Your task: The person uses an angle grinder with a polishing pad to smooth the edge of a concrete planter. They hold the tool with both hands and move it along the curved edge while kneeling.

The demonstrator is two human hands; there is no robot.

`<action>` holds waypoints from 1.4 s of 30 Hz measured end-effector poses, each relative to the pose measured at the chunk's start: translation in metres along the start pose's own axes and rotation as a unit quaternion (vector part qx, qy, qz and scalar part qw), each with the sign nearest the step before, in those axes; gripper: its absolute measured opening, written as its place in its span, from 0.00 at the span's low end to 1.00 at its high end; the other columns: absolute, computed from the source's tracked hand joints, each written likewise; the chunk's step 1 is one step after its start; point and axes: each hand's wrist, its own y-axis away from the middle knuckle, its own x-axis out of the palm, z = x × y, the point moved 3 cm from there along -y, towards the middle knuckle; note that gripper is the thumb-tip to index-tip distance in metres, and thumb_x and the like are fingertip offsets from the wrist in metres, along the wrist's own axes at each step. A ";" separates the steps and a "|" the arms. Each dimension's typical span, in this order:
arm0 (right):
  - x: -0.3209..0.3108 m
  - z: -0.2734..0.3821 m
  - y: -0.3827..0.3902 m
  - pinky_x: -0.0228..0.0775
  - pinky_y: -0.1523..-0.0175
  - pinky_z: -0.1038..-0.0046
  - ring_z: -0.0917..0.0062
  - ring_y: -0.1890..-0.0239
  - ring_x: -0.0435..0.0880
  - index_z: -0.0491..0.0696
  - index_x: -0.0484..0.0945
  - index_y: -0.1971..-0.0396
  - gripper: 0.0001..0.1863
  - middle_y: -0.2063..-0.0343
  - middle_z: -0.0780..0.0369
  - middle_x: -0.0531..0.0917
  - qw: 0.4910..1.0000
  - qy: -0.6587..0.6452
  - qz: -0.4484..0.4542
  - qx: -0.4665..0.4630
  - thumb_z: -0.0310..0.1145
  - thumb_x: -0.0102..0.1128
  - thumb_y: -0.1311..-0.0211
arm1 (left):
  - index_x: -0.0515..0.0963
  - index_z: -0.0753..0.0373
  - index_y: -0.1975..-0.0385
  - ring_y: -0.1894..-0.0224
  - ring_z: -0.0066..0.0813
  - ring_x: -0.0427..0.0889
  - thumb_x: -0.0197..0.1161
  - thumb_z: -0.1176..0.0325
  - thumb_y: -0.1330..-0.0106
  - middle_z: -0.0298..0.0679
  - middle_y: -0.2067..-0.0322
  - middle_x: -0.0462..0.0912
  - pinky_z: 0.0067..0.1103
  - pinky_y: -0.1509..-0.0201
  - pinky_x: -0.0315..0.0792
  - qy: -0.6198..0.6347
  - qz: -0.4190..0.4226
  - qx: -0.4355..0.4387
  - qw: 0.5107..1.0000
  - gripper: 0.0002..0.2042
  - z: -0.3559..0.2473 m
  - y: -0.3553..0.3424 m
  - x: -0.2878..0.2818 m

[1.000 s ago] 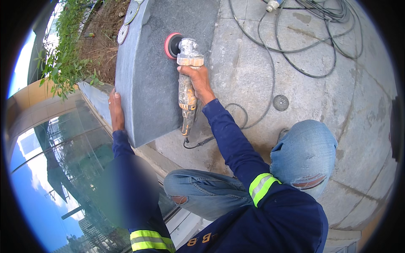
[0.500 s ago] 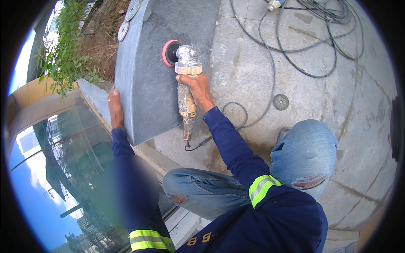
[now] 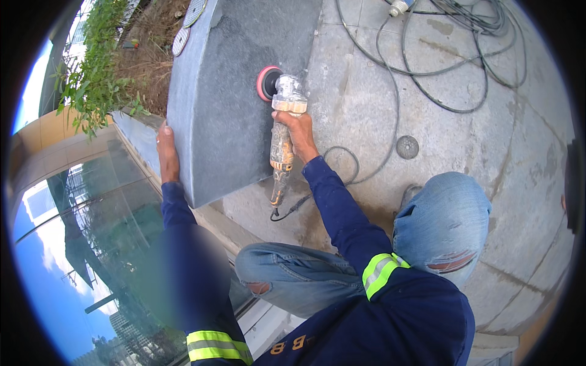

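Note:
In my right hand is a dusty orange and grey angle grinder, gripped round its body just below the metal head. Its round black pad with a pinkish-red rim is tilted on edge against the dark grey face of a stone ledge. My left hand lies along the ledge's lighter left edge, fingers stretched forward, some of them hidden by the edge. From the grinder's tail a black cord runs off over the paving.
A coiled cable with a pale connector lies on the paving at the far right. Nearer is a round grey disc. Two round pads sit on the ledge's far left end. Plants and reflective glass flank the left.
My right hand has moved the grinder to the right and slightly nearer across the ledge's dark face. My left hand stays almost in place on the edge.

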 end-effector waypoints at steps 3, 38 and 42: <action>0.026 0.005 0.025 0.78 0.65 0.69 0.74 0.69 0.85 0.41 0.81 0.52 0.22 0.65 0.60 0.84 0.998 0.028 0.033 -0.046 0.34 0.74 0.46 | 0.64 0.69 0.25 0.29 0.41 0.67 0.40 0.36 0.19 0.52 0.30 0.68 0.34 0.22 0.57 0.013 0.003 -0.011 1.000 0.40 0.002 0.001 -0.001; -0.012 -0.022 0.029 0.78 0.62 0.69 0.75 0.68 0.84 0.43 0.82 0.54 0.19 0.66 0.62 0.85 0.999 0.039 -0.008 -0.013 0.32 0.73 0.45 | 0.69 0.68 0.28 0.30 0.48 0.68 0.42 0.35 0.21 0.57 0.33 0.72 0.38 0.24 0.57 -0.066 -0.014 0.068 0.995 0.40 0.003 -0.006 -0.003; -0.007 -0.019 0.033 0.78 0.62 0.69 0.75 0.68 0.84 0.43 0.82 0.54 0.19 0.66 0.62 0.85 0.999 0.038 -0.007 -0.013 0.32 0.73 0.45 | 0.69 0.68 0.29 0.30 0.48 0.68 0.42 0.35 0.21 0.57 0.33 0.72 0.38 0.24 0.57 -0.068 -0.010 0.070 0.995 0.40 0.004 -0.004 -0.004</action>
